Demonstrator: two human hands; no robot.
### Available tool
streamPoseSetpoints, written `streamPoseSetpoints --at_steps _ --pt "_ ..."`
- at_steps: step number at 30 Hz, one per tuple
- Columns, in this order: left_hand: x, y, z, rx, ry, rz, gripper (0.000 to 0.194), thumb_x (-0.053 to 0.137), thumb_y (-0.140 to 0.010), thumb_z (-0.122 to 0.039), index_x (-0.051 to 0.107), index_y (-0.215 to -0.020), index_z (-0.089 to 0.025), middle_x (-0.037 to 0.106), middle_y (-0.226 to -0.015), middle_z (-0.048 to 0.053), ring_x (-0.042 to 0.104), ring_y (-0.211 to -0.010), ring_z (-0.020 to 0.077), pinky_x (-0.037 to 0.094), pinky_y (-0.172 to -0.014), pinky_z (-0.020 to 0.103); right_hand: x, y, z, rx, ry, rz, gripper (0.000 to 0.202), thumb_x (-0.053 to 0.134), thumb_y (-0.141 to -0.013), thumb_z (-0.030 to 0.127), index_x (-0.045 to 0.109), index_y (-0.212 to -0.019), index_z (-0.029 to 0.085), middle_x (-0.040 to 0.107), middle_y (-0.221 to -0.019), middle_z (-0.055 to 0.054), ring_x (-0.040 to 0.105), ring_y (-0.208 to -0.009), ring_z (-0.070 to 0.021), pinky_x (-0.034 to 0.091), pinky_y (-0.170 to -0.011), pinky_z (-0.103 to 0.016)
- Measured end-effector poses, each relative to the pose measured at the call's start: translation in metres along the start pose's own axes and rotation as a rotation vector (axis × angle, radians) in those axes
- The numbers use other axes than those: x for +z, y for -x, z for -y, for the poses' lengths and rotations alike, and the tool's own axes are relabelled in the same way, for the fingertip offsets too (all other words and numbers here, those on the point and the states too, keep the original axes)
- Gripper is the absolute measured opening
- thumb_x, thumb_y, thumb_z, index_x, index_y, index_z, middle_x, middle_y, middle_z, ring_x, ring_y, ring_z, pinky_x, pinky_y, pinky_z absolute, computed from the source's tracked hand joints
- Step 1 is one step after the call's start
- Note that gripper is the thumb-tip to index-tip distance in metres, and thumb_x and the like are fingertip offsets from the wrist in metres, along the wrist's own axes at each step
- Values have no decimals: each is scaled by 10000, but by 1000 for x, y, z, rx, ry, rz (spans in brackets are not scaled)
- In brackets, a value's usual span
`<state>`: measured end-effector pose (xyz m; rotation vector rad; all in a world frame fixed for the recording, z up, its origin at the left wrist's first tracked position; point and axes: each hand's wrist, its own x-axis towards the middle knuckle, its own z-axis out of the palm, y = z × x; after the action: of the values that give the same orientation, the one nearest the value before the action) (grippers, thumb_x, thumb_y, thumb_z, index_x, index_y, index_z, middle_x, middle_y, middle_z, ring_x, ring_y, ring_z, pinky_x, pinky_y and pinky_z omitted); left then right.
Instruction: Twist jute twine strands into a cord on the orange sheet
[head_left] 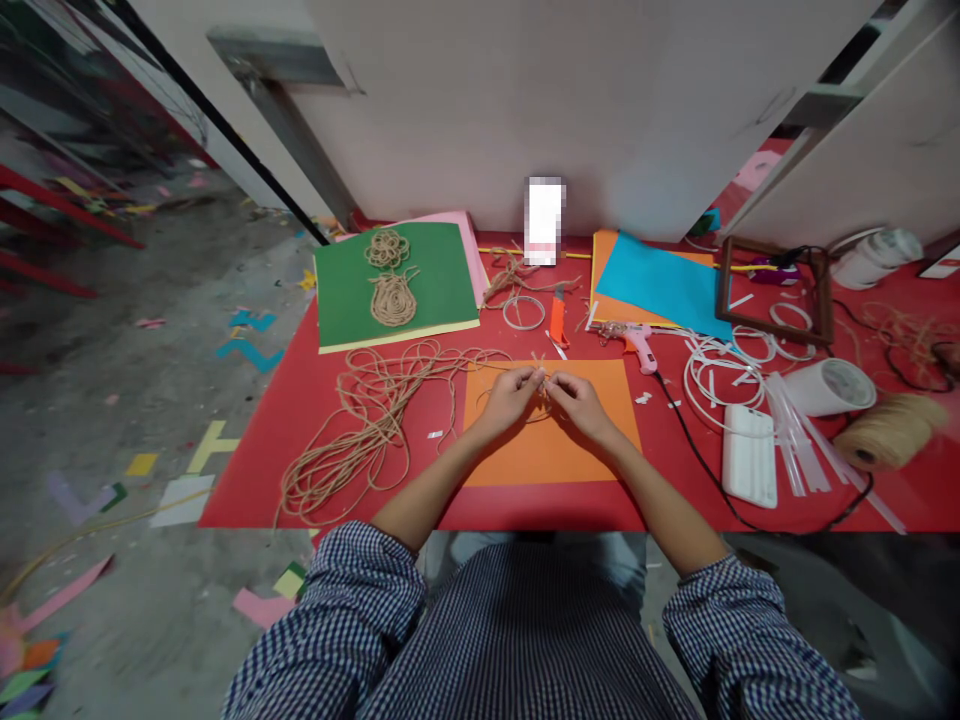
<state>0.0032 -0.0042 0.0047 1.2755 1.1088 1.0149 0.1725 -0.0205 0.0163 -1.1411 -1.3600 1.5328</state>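
My left hand (512, 395) and my right hand (576, 402) meet over an orange sheet (577, 455), their fingertips pinched close together. Both are closed on jute twine (538, 413), whose loops hang just below the fingers. Strands lead off to the left into a loose tangle of twine (360, 440) on the red table. Beyond my hands lie an orange box cutter (558, 318) and a white ring (523, 313). On a green sheet (442, 270) rest a coiled twine piece (393, 300) and a smaller looped one (386, 248).
To the right are a pink glue gun (637, 345), white tubing (697, 370), a white power strip (748, 455), clear glue sticks (799, 450), a twine spool (889, 432) and a brown frame (825, 295). A blue sheet (660, 280) lies behind. The red table's front edge (540, 515) is close to me.
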Motion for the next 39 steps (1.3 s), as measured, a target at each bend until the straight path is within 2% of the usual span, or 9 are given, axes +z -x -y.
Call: streamPoseSetpoints --at_steps 3,6,10,18,25,30,33,35,39 --pt "-1 0 -1 25 20 0 559 589 -951 -682 618 -767 -155 534 -676 -6 455 -628 116 357 -610 262 -1 -2 -1 -38 46 -24 375 649 -955 559 573 -794 229 503 -630 32 411 -539 -127 313 -516 -272" --pt "-2 0 -2 60 37 62 550 630 -927 -673 642 -772 -146 557 -705 5 477 -667 119 371 -635 262 -3 -5 -4 -132 142 -64 367 640 -963 537 599 -791 215 540 -705 12 468 -640 -145 380 -608 -280" --pt "-3 -3 3 45 17 84 533 678 -894 -660 691 -816 -133 594 -732 21 486 -680 126 364 -644 272 -6 -7 -7 -182 221 -72 365 611 -979 527 627 -809 205 565 -745 3 497 -700 -159 400 -664 -285" --pt "-7 -4 8 29 -47 87 526 647 -917 -650 657 -767 -146 484 -665 -16 396 -627 110 281 -591 276 -8 -7 -6 -202 274 -40 334 603 -985 486 646 -819 199 595 -760 0 500 -693 -158 389 -678 -289" --pt "-6 -2 5 51 -104 26 505 613 -939 -616 544 -695 -179 394 -643 -34 334 -598 108 232 -588 278 -10 -5 -1 -183 373 -116 297 598 -988 503 701 -1010 225 629 -807 -2 493 -677 -165 374 -658 -286" --pt "-8 -2 -1 129 -294 -49 483 583 -958 -520 473 -617 -197 337 -588 -36 305 -580 122 204 -601 294 -15 -5 4 -225 529 -202 316 608 -990 497 624 -835 221 553 -701 6 455 -655 -168 320 -640 -297" --pt "-10 -2 -3 183 -449 -82 464 584 -967 -469 522 -601 -191 365 -566 -29 317 -572 125 200 -614 304 -16 -4 7 -247 531 -170 364 565 -1018 496 592 -786 217 532 -688 9 450 -645 -161 314 -639 -300" --pt "-11 -2 -1 171 -463 -101 452 573 -979 -477 594 -636 -183 398 -567 -26 336 -569 125 208 -611 301 -14 -2 9 -269 511 -124 355 543 -1032 482 606 -807 214 557 -715 5 470 -653 -161 324 -647 -298" --pt "-11 -7 4 75 -222 -107 472 579 -974 -556 698 -759 -153 531 -625 -6 439 -595 123 304 -609 274 -7 2 10 -278 572 -36 276 539 -1041 442 668 -928 226 593 -720 11 503 -635 -162 334 -653 -291"
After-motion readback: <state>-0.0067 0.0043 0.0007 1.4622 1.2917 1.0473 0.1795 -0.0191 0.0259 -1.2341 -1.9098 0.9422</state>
